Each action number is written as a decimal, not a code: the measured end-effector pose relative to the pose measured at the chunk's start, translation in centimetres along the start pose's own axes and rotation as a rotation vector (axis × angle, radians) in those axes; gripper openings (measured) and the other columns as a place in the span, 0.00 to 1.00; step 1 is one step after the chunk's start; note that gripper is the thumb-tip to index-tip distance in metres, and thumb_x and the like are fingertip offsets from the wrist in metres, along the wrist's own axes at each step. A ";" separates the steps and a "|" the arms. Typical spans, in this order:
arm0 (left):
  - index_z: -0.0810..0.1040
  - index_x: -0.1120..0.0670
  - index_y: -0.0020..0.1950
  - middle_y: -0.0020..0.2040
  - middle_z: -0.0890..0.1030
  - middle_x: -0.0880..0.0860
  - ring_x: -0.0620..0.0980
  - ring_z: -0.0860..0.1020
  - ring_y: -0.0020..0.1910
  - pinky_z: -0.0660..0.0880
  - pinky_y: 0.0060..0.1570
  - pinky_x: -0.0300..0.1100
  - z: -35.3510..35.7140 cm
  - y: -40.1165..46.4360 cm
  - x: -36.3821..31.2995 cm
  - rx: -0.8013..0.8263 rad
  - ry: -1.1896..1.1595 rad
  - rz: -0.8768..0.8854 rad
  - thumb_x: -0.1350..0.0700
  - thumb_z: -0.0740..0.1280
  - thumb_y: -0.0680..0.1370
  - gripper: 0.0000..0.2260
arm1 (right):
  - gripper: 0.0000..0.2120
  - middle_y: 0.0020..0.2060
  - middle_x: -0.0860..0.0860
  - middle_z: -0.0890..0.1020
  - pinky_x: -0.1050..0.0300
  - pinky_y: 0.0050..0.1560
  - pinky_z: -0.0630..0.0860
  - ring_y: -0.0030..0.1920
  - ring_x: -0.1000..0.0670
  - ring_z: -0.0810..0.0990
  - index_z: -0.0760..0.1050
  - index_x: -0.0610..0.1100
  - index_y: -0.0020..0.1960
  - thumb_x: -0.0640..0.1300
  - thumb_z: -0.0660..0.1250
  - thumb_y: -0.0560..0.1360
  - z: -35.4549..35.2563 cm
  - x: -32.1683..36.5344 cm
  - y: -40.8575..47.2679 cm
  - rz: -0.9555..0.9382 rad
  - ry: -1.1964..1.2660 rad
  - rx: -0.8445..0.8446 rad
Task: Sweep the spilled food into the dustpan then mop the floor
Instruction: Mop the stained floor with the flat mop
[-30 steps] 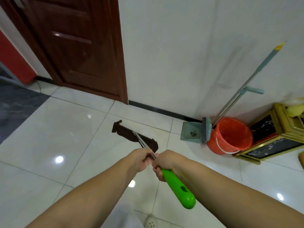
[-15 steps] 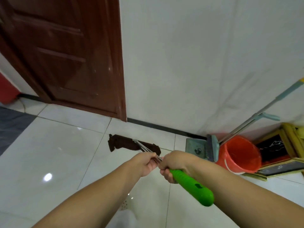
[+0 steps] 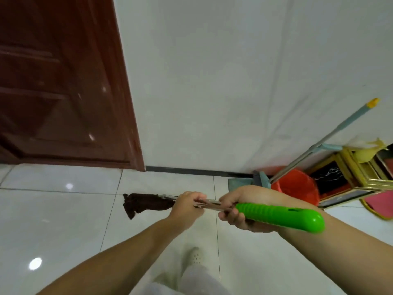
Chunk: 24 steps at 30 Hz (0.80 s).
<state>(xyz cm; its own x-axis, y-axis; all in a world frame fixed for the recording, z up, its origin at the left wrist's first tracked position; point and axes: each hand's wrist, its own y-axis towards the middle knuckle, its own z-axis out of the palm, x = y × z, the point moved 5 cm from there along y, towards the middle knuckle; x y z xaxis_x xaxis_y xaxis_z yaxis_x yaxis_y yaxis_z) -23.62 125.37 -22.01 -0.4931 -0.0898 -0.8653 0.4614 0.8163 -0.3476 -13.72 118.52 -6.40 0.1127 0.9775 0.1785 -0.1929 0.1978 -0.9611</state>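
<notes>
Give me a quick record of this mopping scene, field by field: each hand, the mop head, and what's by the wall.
left hand: gripping the metal shaft
right hand: gripping the green handle
mop head: dark brown cloth on the white tile floor
by wall: orange bucket, second mop leaning
door: dark wood, far left

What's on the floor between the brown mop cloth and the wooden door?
Nothing: in the head view, only bare white tile lies between the mop cloth and the door.
</notes>
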 end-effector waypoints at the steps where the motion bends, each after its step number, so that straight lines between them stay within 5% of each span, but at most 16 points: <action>1: 0.81 0.49 0.47 0.41 0.76 0.40 0.43 0.76 0.44 0.73 0.45 0.37 -0.1 0.6 -0.9 0.020 0.070 0.100 0.64 0.68 0.71 0.11 | 0.18 0.23 0.44 0.76 0.67 0.18 0.72 0.17 0.54 0.73 0.77 0.33 0.33 0.36 0.56 0.77 0.1 1.1 -0.1 -0.066 0.074 0.044; 5: 0.71 0.44 0.37 0.35 0.72 0.42 0.44 0.73 0.38 0.66 0.36 0.34 -2.9 3.2 -2.7 -0.095 0.125 0.145 0.55 0.66 0.76 0.09 | 0.13 0.29 0.39 0.81 0.64 0.23 0.77 0.22 0.50 0.79 0.75 0.37 0.40 0.35 0.56 0.79 0.5 5.7 0.4 -0.454 0.286 0.064; 8: 0.74 0.47 0.45 0.42 0.78 0.46 0.46 0.77 0.43 0.74 0.42 0.40 -5.6 5.4 -2.9 -0.185 0.198 0.094 0.50 0.61 0.79 0.04 | 0.14 0.30 0.43 0.82 0.61 0.27 0.77 0.25 0.52 0.78 0.78 0.39 0.43 0.33 0.56 0.78 0.9 9.1 1.2 -0.690 0.110 -0.120; 14: 0.75 0.53 0.58 0.50 0.82 0.51 0.51 0.80 0.49 0.77 0.52 0.49 -10.5 10.4 -4.6 -0.248 0.298 0.098 0.49 0.58 0.81 0.12 | 0.15 0.36 0.50 0.80 0.62 0.34 0.80 0.31 0.54 0.80 0.74 0.46 0.62 0.36 0.61 0.77 1.9 17.3 3.7 -0.839 -0.385 -0.388; 19: 0.77 0.53 0.59 0.52 0.82 0.50 0.49 0.79 0.52 0.76 0.54 0.44 -12.7 14.1 -5.7 -0.317 0.254 0.088 0.54 0.60 0.80 0.11 | 0.12 0.47 0.48 0.79 0.53 0.47 0.81 0.44 0.49 0.80 0.73 0.44 0.60 0.47 0.60 0.79 1.1 22.5 6.8 -0.946 -0.678 -0.526; 24: 0.76 0.45 0.54 0.47 0.78 0.38 0.35 0.76 0.46 0.73 0.53 0.32 -13.6 17.1 -5.2 -0.374 0.136 0.048 0.52 0.61 0.81 0.06 | 0.12 0.48 0.54 0.71 0.70 0.41 0.69 0.41 0.58 0.73 0.72 0.49 0.61 0.52 0.58 0.80 0.2 26.8 9.4 -1.029 -0.886 -0.637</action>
<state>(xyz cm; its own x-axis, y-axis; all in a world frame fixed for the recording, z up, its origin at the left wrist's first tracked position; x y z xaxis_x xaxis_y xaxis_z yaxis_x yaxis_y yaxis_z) -23.14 147.55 -18.52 -0.5823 0.0095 -0.8129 0.1986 0.9713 -0.1309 -12.75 146.61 -10.63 -0.7242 0.2074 0.6576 0.0734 0.9715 -0.2255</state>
